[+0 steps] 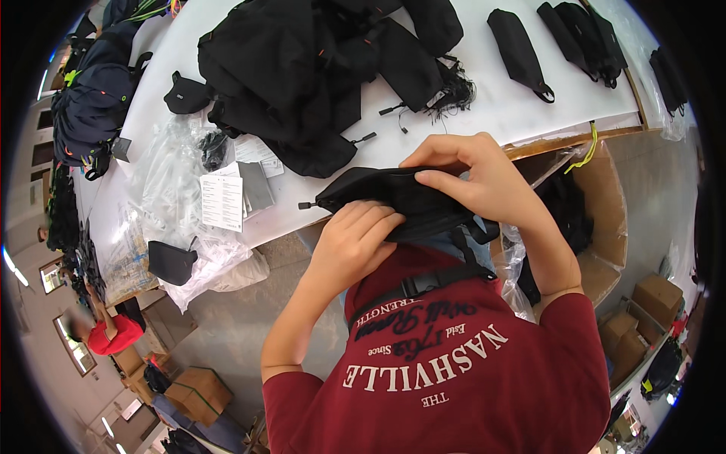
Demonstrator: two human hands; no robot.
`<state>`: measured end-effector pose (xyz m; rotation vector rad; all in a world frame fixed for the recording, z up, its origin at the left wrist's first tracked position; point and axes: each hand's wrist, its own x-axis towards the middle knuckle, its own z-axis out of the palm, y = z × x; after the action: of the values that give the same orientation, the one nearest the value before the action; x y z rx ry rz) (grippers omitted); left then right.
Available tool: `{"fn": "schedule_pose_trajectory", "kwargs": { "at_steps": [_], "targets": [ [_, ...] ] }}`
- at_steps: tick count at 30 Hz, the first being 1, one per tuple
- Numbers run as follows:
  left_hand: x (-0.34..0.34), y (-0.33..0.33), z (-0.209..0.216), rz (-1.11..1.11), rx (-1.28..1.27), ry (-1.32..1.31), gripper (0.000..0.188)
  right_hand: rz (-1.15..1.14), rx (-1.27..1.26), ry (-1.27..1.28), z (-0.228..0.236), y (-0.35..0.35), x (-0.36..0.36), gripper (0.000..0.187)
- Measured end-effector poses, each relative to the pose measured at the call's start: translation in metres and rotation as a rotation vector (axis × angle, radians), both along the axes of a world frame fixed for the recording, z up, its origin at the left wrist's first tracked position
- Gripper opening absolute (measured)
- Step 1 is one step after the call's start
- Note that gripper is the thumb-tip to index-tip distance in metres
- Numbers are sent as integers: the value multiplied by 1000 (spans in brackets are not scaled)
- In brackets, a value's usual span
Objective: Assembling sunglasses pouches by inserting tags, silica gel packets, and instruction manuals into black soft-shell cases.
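Close to my body, at the table's front edge, I hold a black zip pouch (393, 193) in both hands. A zip pull sticks out at its left end. My right hand (476, 174) pinches the top edge between thumb and fingers. My left hand (357, 236) is closed on the lower left side, its fingers lying over the fabric and the thumb hidden. Just beyond the pouch lies a heap of black fabric bags (280, 76), some with zip pulls hanging toward me.
The white table (484, 121) carries finished-looking black pouches (518, 53) at the far right. Printed cards (221, 201), clear plastic bags (162, 178) and a small black pouch (172, 262) lie left. An open cardboard box (605, 204) stands right below the table; a person in red (113, 333) is far left.
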<state>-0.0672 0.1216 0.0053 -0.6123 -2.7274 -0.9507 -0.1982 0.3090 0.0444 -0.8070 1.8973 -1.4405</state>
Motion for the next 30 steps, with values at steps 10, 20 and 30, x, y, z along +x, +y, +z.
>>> {"fn": "schedule_pose_trajectory", "kwargs": {
  "at_steps": [10, 20, 30],
  "targets": [
    [4, -3, -12, 137, 29, 62, 39, 32, 29, 107, 5, 0, 14, 17],
    [8, -3, -2, 66, -8, 7, 38, 8, 48, 287, 0, -5, 15, 16],
    [9, 8, 8, -183, -35, -846, 46, 277, 47, 481, -26, -16, 29, 15]
  ]
}}
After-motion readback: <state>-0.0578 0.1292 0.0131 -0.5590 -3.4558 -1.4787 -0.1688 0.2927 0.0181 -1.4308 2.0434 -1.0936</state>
